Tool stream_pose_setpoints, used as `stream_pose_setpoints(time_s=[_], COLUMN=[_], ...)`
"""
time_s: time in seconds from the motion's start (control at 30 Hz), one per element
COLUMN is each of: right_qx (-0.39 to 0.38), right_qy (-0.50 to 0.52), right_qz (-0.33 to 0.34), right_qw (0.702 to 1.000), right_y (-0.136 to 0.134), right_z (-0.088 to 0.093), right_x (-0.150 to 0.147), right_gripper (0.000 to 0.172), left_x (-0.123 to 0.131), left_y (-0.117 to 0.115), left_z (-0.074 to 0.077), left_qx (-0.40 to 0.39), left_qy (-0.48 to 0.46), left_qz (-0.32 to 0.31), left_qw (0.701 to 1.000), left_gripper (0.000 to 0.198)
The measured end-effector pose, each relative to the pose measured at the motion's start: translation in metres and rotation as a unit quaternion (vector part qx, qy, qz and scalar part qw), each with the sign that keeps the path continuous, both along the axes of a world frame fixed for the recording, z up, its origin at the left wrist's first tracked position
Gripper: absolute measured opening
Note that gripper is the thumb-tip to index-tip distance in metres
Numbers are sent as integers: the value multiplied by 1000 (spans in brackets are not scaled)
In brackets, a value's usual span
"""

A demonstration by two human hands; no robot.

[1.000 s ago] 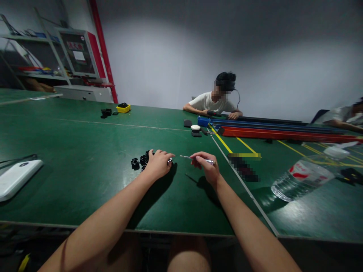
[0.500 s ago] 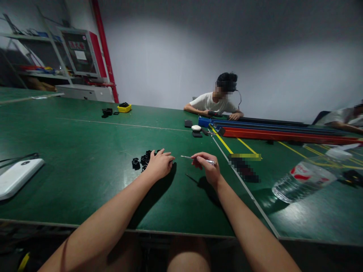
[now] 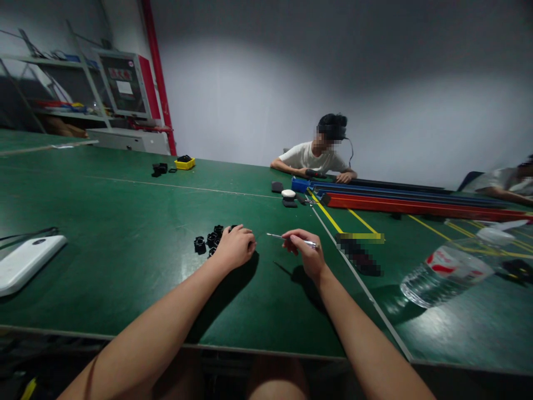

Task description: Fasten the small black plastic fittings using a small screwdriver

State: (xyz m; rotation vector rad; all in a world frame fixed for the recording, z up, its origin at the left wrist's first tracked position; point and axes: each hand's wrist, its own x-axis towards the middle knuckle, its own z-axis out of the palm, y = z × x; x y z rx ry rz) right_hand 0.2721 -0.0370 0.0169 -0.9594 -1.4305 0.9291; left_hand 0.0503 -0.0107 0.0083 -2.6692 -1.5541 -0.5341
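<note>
In the head view my right hand holds a slim silver pen-like tool, its thin tip pointing left above the green table. I cannot make out what kind of tip it has. My left hand lies beside a small cluster of black plastic parts, covering some of them. Its fingers are curled in, and whatever they may hold is hidden. One black part sits slightly apart at the left of the cluster. A gap separates the tool's tip from my left hand.
A clear water bottle stands at right, near a blurred dark object. A white device lies at far left. Long red rails and a yellow bin are farther back. Across the table sits a person.
My left hand's fingers, stretched out before, have curled in. The right hand keeps its hold on the tool, nearly still. The whole view has shifted slightly downward.
</note>
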Motion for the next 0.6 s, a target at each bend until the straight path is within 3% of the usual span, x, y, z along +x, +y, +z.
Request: stream_pose_setpoints(time_s=[0.3, 0.6], right_qx=[-2, -1], right_qy=[13, 17], right_qz=[-14, -15], right_qw=[1000, 1000], right_y=[-1, 1], right_z=[2, 1], right_x=[0, 0], right_gripper=[23, 23], left_x=[-13, -98], left_y=[1, 18], left_z=[13, 26], left_qx=[20, -1], left_qy=[-60, -102], left_qz=[-13, 79], left_qw=[998, 992], left_gripper=[30, 30])
